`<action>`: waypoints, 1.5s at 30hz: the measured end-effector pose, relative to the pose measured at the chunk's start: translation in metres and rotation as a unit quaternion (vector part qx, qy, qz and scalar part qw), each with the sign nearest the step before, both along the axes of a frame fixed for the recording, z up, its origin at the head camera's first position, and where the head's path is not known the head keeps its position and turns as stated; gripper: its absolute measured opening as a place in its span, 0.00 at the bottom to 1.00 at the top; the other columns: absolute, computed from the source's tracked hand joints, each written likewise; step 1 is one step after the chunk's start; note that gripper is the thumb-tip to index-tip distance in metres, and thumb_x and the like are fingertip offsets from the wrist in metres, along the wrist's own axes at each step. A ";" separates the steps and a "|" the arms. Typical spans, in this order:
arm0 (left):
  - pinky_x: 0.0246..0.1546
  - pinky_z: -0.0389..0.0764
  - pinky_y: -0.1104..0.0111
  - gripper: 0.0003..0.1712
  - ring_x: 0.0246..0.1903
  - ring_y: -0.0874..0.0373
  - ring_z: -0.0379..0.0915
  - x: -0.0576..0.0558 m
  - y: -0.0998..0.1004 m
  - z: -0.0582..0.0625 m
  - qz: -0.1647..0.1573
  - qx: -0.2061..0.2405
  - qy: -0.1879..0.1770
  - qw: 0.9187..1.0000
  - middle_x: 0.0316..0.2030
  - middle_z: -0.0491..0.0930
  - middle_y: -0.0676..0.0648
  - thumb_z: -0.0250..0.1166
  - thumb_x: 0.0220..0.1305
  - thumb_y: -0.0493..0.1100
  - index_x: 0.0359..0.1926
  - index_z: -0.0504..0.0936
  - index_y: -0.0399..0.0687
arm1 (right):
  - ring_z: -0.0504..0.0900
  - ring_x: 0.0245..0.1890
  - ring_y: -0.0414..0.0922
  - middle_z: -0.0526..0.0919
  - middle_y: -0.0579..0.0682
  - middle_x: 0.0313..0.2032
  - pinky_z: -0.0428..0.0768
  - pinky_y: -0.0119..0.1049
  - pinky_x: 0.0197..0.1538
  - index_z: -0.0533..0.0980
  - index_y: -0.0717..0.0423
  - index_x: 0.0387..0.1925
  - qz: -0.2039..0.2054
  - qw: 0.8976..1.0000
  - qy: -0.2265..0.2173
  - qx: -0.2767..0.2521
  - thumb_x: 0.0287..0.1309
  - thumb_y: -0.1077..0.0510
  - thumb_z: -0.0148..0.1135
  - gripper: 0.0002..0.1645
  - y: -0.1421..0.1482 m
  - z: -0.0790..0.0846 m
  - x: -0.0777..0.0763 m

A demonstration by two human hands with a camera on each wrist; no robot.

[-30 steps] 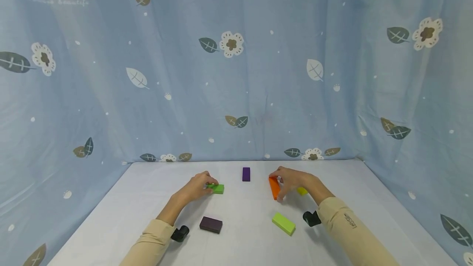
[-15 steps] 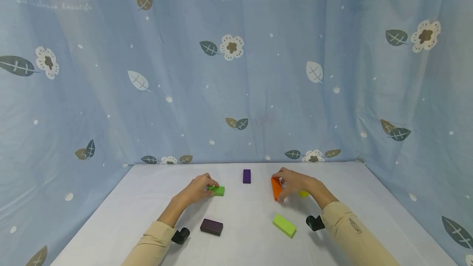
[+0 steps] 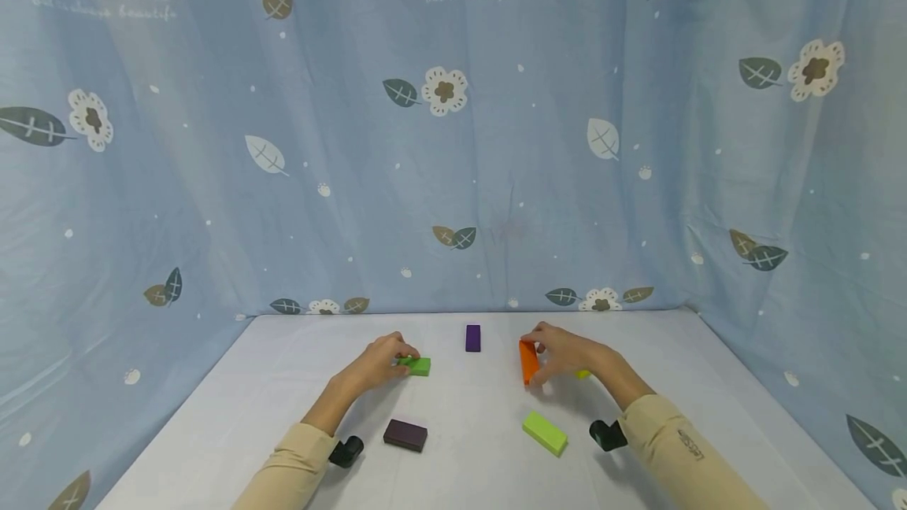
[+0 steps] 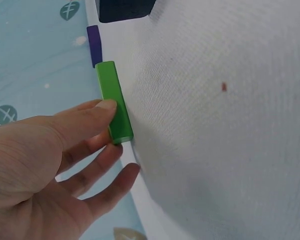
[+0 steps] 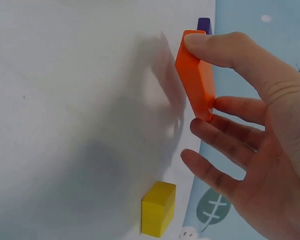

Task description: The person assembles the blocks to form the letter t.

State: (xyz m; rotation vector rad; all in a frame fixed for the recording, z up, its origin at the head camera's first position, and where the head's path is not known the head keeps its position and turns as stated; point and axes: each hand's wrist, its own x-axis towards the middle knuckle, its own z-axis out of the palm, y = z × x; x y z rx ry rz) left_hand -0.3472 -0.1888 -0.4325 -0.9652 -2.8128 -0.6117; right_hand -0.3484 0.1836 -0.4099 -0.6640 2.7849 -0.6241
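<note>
My left hand (image 3: 379, 360) pinches a green block (image 3: 420, 367) between thumb and fingers. In the left wrist view the thumb lies on the face of that green block (image 4: 113, 102), and the lower fingers spread away from it. An orange block (image 3: 528, 362) is gripped end to end by my right hand (image 3: 567, 354). The right wrist view has the thumb on one end of the orange block (image 5: 195, 75) and fingertips at the other. Just beside the right hand lies a yellow block (image 5: 159, 209), mostly hidden behind the wrist in the head view.
A purple block (image 3: 473, 338) lies at the back between the hands. Nearer the front are a dark brown block (image 3: 405, 435) on the left and a lime block (image 3: 545, 433) on the right. A blue patterned curtain (image 3: 453, 164) borders the white table (image 3: 468, 463).
The view has tilted slightly, shifting everything a little down the frame. Both hands keep their holds; the right forearm has shifted slightly right, and the orange block has turned a little.
</note>
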 end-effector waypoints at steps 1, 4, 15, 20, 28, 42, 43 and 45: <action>0.31 0.71 0.71 0.16 0.33 0.53 0.73 0.000 0.000 0.000 0.000 0.000 0.001 1.000 0.35 0.79 0.44 0.70 0.56 0.31 0.47 0.86 0.38 | 0.75 0.54 0.49 0.73 0.51 0.56 0.79 0.48 0.56 0.71 0.56 0.65 0.002 1.000 0.000 -0.004 0.43 0.45 0.79 0.48 0.000 0.000 0.001; 0.31 0.71 0.71 0.15 0.33 0.53 0.73 0.000 0.000 0.000 -0.001 0.000 0.001 1.000 0.34 0.79 0.44 0.70 0.57 0.31 0.47 0.86 0.39 | 0.75 0.54 0.50 0.74 0.52 0.55 0.78 0.48 0.57 0.71 0.57 0.65 0.003 1.000 0.000 -0.014 0.43 0.46 0.78 0.47 -0.001 0.000 0.005; 0.32 0.72 0.70 0.16 0.34 0.52 0.74 0.007 0.003 0.003 0.010 0.002 -0.011 1.000 0.35 0.78 0.44 0.69 0.57 0.30 0.48 0.86 0.37 | 0.76 0.51 0.48 0.74 0.51 0.54 0.80 0.44 0.55 0.71 0.59 0.65 0.025 0.999 0.024 -0.011 0.44 0.43 0.78 0.48 -0.006 -0.005 0.011; 0.31 0.71 0.70 0.16 0.34 0.51 0.74 0.007 0.003 0.003 0.010 0.003 -0.010 1.000 0.35 0.79 0.43 0.69 0.57 0.30 0.48 0.86 0.37 | 0.76 0.51 0.47 0.74 0.50 0.54 0.81 0.42 0.54 0.72 0.57 0.65 0.031 0.999 0.039 -0.003 0.44 0.42 0.78 0.48 -0.010 -0.005 0.014; 0.31 0.70 0.71 0.16 0.33 0.52 0.73 0.005 0.003 0.002 0.007 0.004 -0.005 1.000 0.35 0.78 0.43 0.69 0.56 0.30 0.48 0.86 0.37 | 0.76 0.51 0.48 0.75 0.51 0.54 0.82 0.43 0.53 0.72 0.58 0.65 0.029 0.999 0.037 -0.018 0.44 0.44 0.78 0.47 -0.019 0.002 0.021; 0.31 0.70 0.72 0.16 0.33 0.52 0.73 0.003 0.001 0.001 0.001 0.004 -0.002 1.000 0.35 0.79 0.43 0.69 0.57 0.31 0.48 0.86 0.37 | 0.78 0.51 0.48 0.75 0.50 0.55 0.82 0.36 0.47 0.72 0.57 0.65 0.051 0.998 0.038 -0.010 0.47 0.43 0.76 0.45 -0.037 0.007 0.033; 0.31 0.70 0.72 0.16 0.33 0.52 0.73 0.004 0.001 0.002 0.001 0.004 -0.002 1.000 0.35 0.78 0.43 0.69 0.57 0.31 0.48 0.86 0.37 | 0.78 0.50 0.48 0.75 0.50 0.55 0.82 0.35 0.46 0.72 0.57 0.65 0.052 0.998 0.036 -0.010 0.46 0.43 0.76 0.45 -0.038 0.007 0.034; 0.31 0.69 0.72 0.16 0.33 0.52 0.72 0.004 0.001 0.002 0.001 0.004 -0.002 1.000 0.34 0.78 0.44 0.69 0.57 0.31 0.48 0.86 0.38 | 0.78 0.49 0.48 0.75 0.50 0.55 0.82 0.35 0.45 0.73 0.56 0.64 0.054 0.998 0.034 -0.009 0.46 0.42 0.76 0.45 -0.042 0.008 0.036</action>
